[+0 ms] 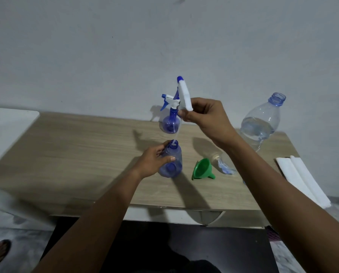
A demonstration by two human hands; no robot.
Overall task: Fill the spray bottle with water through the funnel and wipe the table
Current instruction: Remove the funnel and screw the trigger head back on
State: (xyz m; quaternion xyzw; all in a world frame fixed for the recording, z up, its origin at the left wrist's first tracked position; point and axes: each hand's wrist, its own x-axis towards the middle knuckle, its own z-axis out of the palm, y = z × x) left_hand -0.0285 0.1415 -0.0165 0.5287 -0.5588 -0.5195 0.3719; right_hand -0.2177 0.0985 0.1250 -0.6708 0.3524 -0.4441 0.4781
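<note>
Two hands are at work over the wooden bench (pixel 82 154). The left hand (pixel 151 161) grips one blue spray bottle (pixel 175 154) that stands on the bench, its fingers (pixel 160 148) curled round the far side and the thumb pressed on the near side. The bottle's neck is open, just above those fingers.

The right hand (pixel 206 117) is raised above and beyond the left, its fingers clamped on one white spray head (pixel 185 95) with a blue nozzle tip. The head points upward from the fingers, and its thin dip tube (pixel 176 134) hangs down from them to the open neck.

Just behind the right fingers a second blue spray bottle (pixel 169 123) stands whole, its own trigger head on.

One green funnel (pixel 201 168) lies on its side on the bench, near and to the right of the left thumb, apart from the bottle. Beyond it, under the right wrist, lies one clear plastic thing (pixel 223 164), too blurred to name.

One big clear water bottle (pixel 261 123), uncapped and part full, stands well to the right of the right hand. One folded white cloth (pixel 302 178) lies farther right, at the bench's end.
</note>
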